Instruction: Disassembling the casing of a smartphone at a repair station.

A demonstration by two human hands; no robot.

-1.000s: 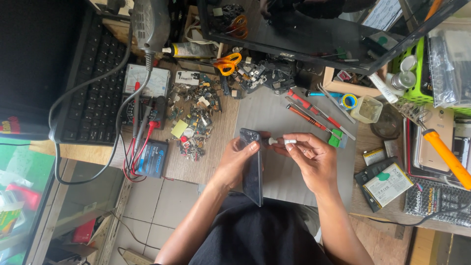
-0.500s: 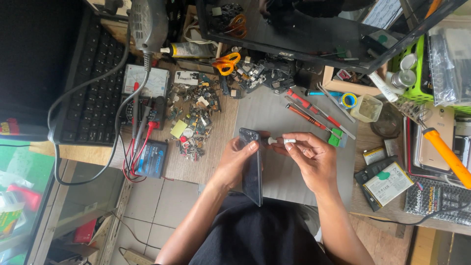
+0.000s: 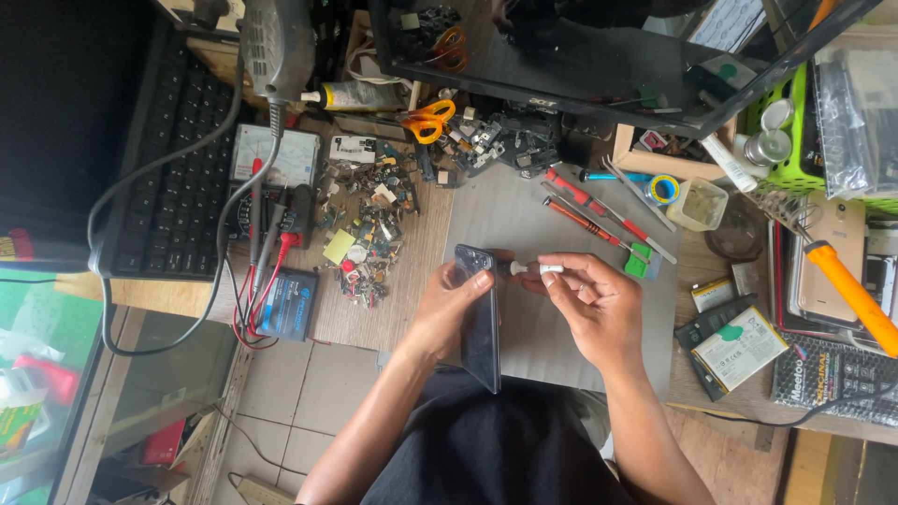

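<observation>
Cluttered with repair gear, the wooden workbench point(image 3: 402, 309) carries a grey work mat point(image 3: 524, 215) in its middle, and the two hands meet over the mat's near edge. The left hand point(image 3: 449, 309) is wrapped around a dark smartphone point(image 3: 480, 318), thumb and fingers clasping its upper half from the left side. The phone stands on edge rather than lying flat, its long axis running from the top end near the mat's centre down toward the person's lap, so the lower end hangs off the bench over the dark trousers. The right hand point(image 3: 589, 304) pinches a small screwdriver point(image 3: 528, 269) with a white handle between thumb and fingertips; the tool lies almost level, its long axis crosswise to the phone's, with the tip pointing left and touching, or all but touching, the phone's upper right edge. So the working spot sits just left of the right-hand grip and just above the left thumb, and both hands are equally close to it. Whether the tip is seated in a screw cannot be told at this size. Further back on the mat, red-handled screwdrivers point(image 3: 585, 208) lie slantwise, well apart from the hands. A heap of small loose parts point(image 3: 369, 224) sits left of the mat, orange scissors point(image 3: 426, 120) behind it, and a black keyboard point(image 3: 178, 187) at far left.
</observation>
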